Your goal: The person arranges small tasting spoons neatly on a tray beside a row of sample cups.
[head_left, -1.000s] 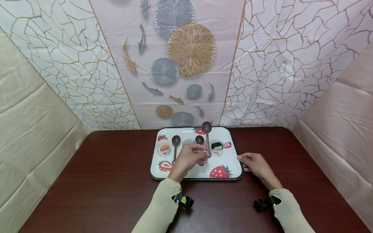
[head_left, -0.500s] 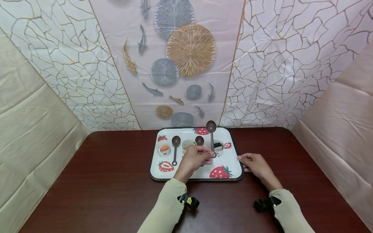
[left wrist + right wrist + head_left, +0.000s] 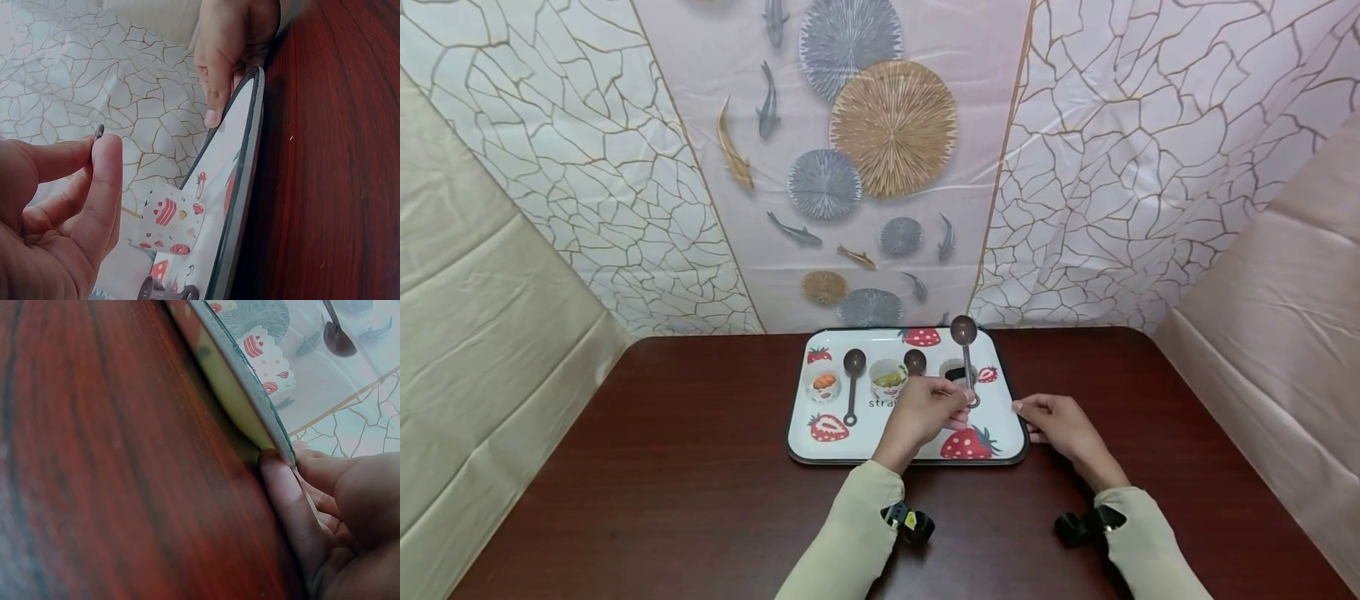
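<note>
In the head view my left hand (image 3: 925,414) pinches the handle end of a brown measuring spoon (image 3: 963,330), its round bowl pointing away from me. It hovers over the right part of a white strawberry-print tray (image 3: 880,448). Close behind the raised spoon stands a paper cup (image 3: 950,367) with black and pale contents. My right hand (image 3: 1060,423) grips the tray's right rim; the right wrist view shows the thumb and fingers (image 3: 284,481) on either side of the edge. In the left wrist view the pinched handle end (image 3: 99,132) shows between thumb and fingertip.
On the tray, a cup with orange pieces (image 3: 823,383) stands at left and one with green pieces (image 3: 887,380) mid-tray. Two brown spoons lie there: a left spoon (image 3: 853,363) and a second spoon (image 3: 915,362) partly hidden by my left hand. A patterned cloth (image 3: 895,267) hangs behind the table.
My left hand has moved right with the spoon, from beside the right cup to in front of it. The middle cup has come into view. My right hand stays on the tray rim.
</note>
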`<action>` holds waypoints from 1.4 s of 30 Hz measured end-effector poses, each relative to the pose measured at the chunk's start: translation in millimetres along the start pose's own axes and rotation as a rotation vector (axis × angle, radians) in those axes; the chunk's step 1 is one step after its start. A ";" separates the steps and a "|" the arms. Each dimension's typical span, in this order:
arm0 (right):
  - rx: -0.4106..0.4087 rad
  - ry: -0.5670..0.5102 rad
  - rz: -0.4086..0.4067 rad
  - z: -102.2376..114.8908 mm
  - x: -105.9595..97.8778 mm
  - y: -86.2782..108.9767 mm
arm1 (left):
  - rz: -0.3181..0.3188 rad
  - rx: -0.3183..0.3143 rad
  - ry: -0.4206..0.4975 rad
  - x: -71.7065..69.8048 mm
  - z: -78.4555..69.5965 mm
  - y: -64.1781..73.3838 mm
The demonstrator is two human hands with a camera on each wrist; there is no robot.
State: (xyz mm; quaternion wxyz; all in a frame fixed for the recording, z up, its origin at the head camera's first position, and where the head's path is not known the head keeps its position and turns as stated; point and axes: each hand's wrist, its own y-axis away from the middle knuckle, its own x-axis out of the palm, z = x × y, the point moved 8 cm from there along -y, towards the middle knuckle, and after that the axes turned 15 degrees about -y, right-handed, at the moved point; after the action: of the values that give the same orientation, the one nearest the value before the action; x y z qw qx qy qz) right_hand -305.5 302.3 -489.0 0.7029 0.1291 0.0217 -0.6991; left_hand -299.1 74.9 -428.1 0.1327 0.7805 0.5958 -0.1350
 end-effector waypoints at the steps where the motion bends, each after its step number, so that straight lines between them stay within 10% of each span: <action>1: -0.001 -0.001 0.000 0.3 -0.4 -0.1 | 0.000 0.000 -0.003 1.3 0.0 -0.7; 42: -0.019 -0.044 -0.007 -1.5 -0.2 0.1 | -0.074 -0.089 -0.190 42.0 17.2 -17.8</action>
State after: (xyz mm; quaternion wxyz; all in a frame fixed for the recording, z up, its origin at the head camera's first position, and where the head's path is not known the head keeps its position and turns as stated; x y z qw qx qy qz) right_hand -305.1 302.8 -490.4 0.7020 0.1069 0.0134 -0.7040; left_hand -306.5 110.7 -460.4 0.2180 0.7350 0.6144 -0.1864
